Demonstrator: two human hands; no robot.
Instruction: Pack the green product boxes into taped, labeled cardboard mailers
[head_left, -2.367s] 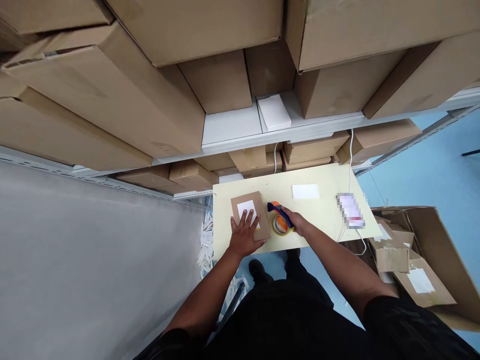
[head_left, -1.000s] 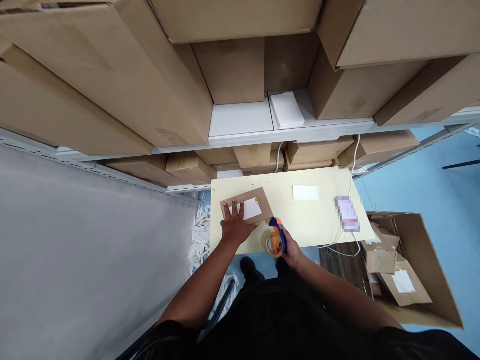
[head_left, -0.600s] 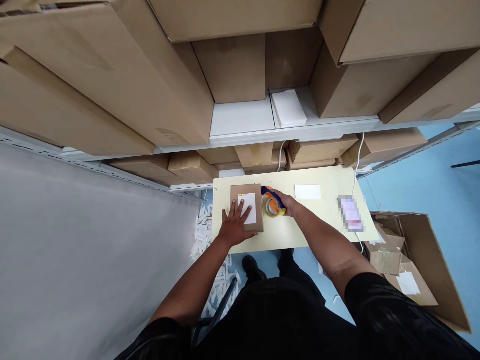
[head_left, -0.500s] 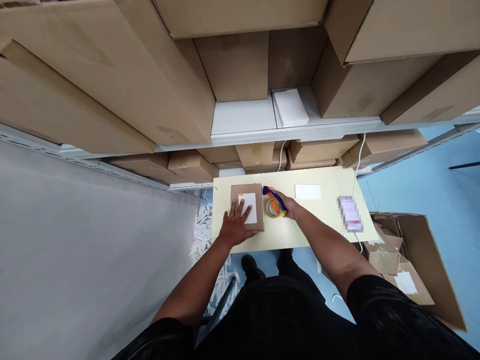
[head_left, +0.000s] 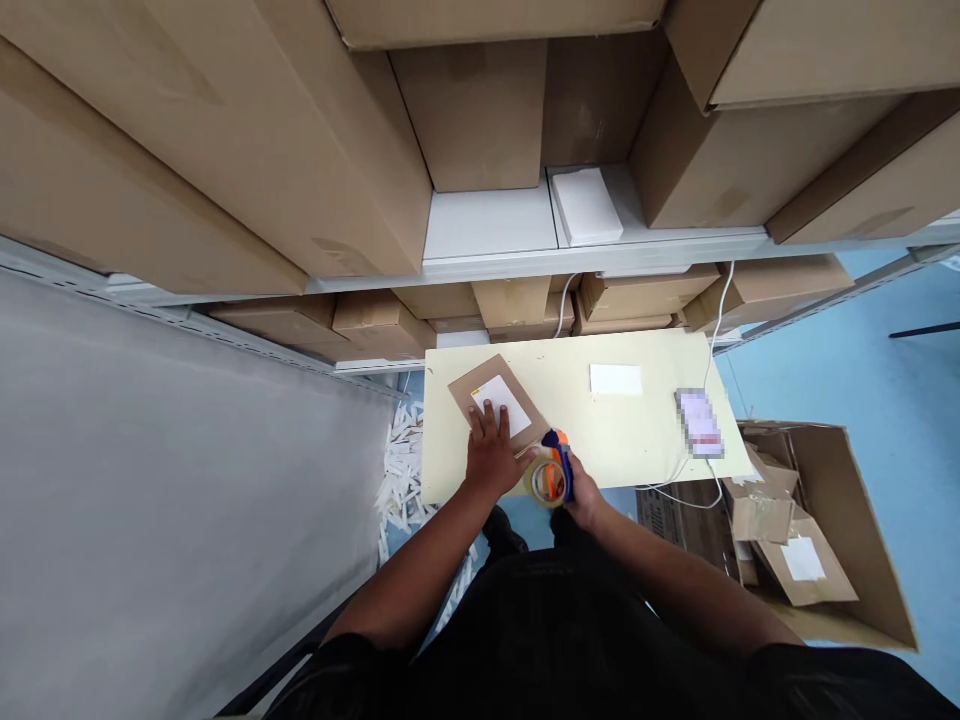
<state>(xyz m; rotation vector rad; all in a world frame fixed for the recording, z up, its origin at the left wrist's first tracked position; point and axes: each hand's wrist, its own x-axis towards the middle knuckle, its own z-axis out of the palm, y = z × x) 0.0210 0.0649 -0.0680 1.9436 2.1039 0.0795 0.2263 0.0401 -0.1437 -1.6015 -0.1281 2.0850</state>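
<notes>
A small brown cardboard parcel (head_left: pixel 465 385) with a white label (head_left: pixel 501 404) lies turned at an angle on the pale yellow table (head_left: pixel 645 420). My left hand (head_left: pixel 491 455) lies flat on it, fingers spread, pressing it down. My right hand (head_left: pixel 581 492) grips an orange and blue tape dispenser (head_left: pixel 551 474) at the table's front edge, right by the parcel's near corner. A strip of clear tape seems to run from the dispenser to the parcel.
A loose white label (head_left: pixel 616 379) and a phone (head_left: pixel 699 423) on a white cable lie further right on the table. An open carton (head_left: pixel 817 540) with parcels stands on the blue floor at the right. Paper strips (head_left: pixel 401 470) litter the floor left. Shelves of big cartons (head_left: pixel 225 150) loom behind.
The parcel has been turned from square to slanted under my left hand. My right hand has drawn the tape dispenser from the parcel's far right side back to the table's front edge.
</notes>
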